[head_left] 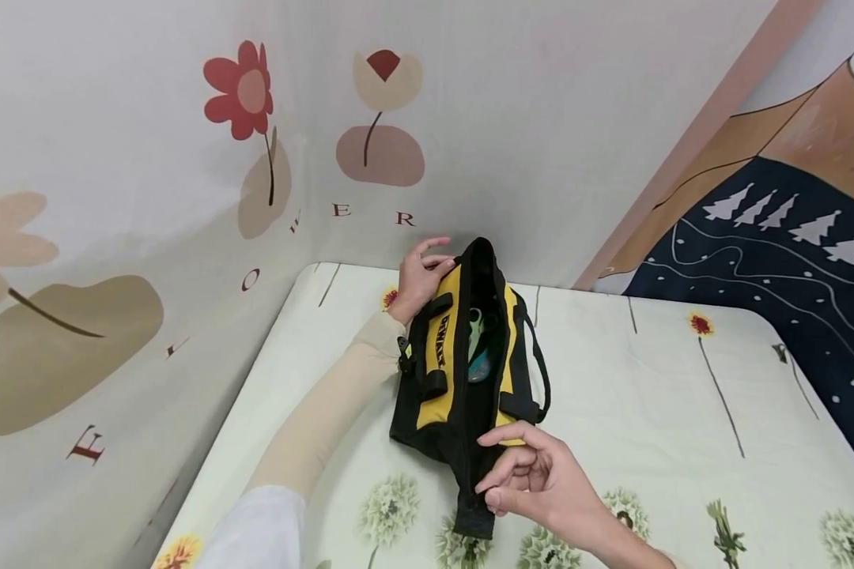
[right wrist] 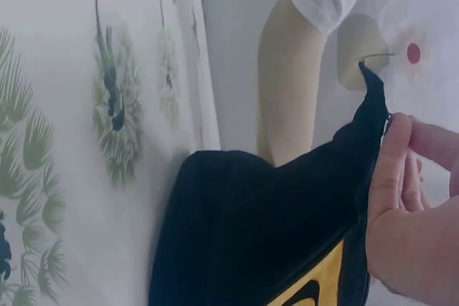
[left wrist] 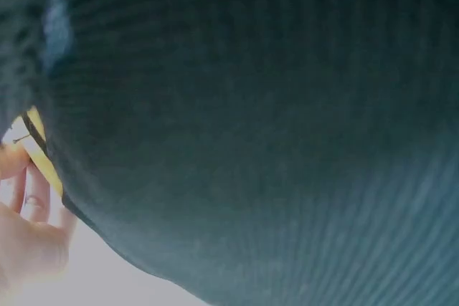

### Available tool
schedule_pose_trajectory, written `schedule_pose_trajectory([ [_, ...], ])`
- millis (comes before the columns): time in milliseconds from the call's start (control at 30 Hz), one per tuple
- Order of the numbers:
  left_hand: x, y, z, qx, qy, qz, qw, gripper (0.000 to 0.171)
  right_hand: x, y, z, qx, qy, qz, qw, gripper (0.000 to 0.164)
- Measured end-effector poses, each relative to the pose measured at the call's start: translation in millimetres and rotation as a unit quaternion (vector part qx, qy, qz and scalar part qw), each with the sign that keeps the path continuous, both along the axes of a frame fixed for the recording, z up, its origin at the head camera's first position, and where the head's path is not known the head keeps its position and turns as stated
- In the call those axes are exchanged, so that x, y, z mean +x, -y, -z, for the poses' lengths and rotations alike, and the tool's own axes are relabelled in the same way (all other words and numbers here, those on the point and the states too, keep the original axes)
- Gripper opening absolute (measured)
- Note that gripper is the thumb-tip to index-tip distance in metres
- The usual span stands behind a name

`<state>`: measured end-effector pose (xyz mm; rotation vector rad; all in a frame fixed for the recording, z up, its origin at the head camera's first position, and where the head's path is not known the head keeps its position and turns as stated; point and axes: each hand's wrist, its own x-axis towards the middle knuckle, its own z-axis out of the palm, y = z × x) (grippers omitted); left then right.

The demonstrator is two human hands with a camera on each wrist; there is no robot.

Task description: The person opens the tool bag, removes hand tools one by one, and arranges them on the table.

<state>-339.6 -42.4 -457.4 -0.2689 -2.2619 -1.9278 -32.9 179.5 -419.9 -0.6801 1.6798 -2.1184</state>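
Note:
A black and yellow DeWalt tool bag (head_left: 441,407) stands on the bed-like surface with its long top mouth open. Inside lie a light-green looped handle (head_left: 476,322) and a translucent teal object (head_left: 480,368), partly hidden by the bag walls. At the far left of the mouth, my left hand (head_left: 420,280) holds the rim, index finger lifted away. My right hand (head_left: 541,482) is at the near end, where thumb and forefinger pinch a small dark zipper pull (right wrist: 389,121). Dark fabric fills most of the left wrist view, with fingers (left wrist: 36,195) beside a yellow strip.
A white flower-printed cloth (head_left: 612,379) covers the surface under the bag. Close behind the bag hangs a pale printed curtain (head_left: 512,158), which continues along the left. A dark tree-patterned cloth (head_left: 754,245) hangs at the right. The bag's black strap handle (head_left: 541,363) loops out on its right side.

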Motion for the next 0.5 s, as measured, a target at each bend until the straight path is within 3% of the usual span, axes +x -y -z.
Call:
schedule_pose_trajectory([
  [167,6.2,8.7,-3.4,0.002,-0.013,0.054,0.9984,0.051,-12.3,-5.0,4.8,-0.015,-0.061,0.036,0.997,0.05],
  [300,18.9,17.7,-15.7,-0.026,-0.028,0.086,0.9955,0.057,-24.2,-12.0,5.6,0.003,-0.087,0.105,0.991,0.044],
  [400,34.7,22.6,-30.5,-0.044,-0.041,0.093,0.9938,0.059,-34.5,-13.1,4.1,0.042,-0.085,0.187,0.978,0.038],
  [500,56.9,22.7,-45.7,-0.06,-0.049,0.084,0.9934,0.06,-47.1,-8.5,2.0,0.074,-0.06,0.283,0.954,0.034],
])
